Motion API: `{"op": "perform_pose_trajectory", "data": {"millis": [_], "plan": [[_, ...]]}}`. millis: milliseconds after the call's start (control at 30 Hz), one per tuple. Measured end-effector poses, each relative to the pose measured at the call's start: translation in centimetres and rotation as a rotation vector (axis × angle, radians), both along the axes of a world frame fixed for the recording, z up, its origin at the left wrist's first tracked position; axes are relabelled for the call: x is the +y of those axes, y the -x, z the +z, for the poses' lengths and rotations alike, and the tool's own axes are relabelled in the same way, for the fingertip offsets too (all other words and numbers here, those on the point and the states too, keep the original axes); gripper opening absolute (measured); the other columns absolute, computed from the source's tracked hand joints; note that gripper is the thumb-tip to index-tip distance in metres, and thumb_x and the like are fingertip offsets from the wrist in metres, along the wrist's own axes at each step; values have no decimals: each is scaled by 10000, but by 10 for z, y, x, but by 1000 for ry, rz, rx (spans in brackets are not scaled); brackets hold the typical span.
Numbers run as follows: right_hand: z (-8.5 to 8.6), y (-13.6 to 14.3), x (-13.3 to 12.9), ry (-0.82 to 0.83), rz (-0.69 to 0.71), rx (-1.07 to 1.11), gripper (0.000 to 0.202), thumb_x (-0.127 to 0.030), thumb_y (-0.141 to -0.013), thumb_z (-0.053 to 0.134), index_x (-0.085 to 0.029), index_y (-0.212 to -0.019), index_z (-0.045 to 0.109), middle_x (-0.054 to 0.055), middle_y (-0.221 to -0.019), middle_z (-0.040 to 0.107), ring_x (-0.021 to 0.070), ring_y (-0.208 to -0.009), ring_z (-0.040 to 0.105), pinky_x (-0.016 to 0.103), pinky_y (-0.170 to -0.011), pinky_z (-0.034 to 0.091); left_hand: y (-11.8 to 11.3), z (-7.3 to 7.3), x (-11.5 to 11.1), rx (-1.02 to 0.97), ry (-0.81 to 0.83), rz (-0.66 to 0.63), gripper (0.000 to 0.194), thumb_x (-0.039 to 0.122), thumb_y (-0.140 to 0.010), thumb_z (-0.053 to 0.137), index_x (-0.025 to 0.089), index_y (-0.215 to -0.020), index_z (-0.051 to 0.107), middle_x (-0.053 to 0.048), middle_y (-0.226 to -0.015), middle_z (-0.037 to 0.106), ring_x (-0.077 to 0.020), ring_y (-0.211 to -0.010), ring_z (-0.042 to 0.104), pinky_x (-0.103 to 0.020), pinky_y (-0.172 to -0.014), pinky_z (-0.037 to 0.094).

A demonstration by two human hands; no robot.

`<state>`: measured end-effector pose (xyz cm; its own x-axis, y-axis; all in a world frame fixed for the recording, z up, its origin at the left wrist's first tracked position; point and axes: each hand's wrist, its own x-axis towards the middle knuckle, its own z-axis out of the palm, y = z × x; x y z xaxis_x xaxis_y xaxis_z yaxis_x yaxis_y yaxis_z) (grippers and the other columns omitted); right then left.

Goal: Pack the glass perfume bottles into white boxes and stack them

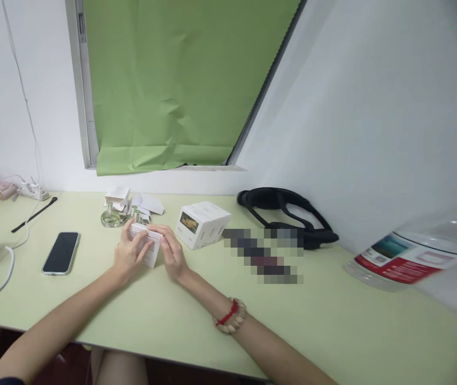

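Note:
A small white box (149, 253) stands upright between my two hands over the pale green table (196, 321). My left hand (129, 253) grips it from the left, fingers across its top and near face. At its right top edge my right hand (172, 253) holds it with bent fingers. Just behind are a round glass bottle (110, 217) with greenish liquid, a second bottle (135, 212) partly hidden by my left hand, and an opened white carton (117, 198). A larger white box (203, 224) with a picture on one side sits right of my hands.
A phone (61, 253) lies on the left, near a black strap (33, 215) and white cable (6, 278). Black headgear (308, 235) rests at the back right, beside a pixelated patch. A large clear bottle (408, 256) is far right. A power strip (32, 191) sits back left.

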<state>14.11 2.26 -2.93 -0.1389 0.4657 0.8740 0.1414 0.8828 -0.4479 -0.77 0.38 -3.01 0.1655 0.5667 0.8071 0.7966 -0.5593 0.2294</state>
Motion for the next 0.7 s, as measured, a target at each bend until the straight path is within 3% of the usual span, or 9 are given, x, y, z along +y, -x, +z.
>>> {"op": "perform_pose_trajectory", "data": {"millis": [233, 533, 700], "plan": [[-1, 0, 1, 29, 6, 10, 289, -249, -1010, 361, -233, -1139, 619, 70, -1143, 621, 190, -1117, 578, 374, -962, 475, 4, 1, 4, 34, -41, -24, 299, 411, -984, 421, 207, -1107, 600, -132, -1266, 509, -197, -1076, 613, -266, -721, 564], [2, 1, 0, 97, -12, 19, 278, -338, -998, 398, -233, -1077, 643, 77, -1100, 627, 202, -1073, 591, 347, -851, 513, 6, 4, 8, 3, -89, -74, 224, 386, -972, 452, 203, -1044, 560, -120, -1181, 544, -186, -1003, 631, -275, -700, 562], [-2, 6, 0, 230, -20, 85, 340, -418, -1012, 330, -206, -1107, 578, 86, -1097, 622, 204, -1060, 587, 364, -933, 479, 6, 8, 7, -14, -63, -107, 227, 330, -995, 391, 195, -1100, 541, -120, -1251, 543, -188, -1140, 591, -310, -892, 544]]}}
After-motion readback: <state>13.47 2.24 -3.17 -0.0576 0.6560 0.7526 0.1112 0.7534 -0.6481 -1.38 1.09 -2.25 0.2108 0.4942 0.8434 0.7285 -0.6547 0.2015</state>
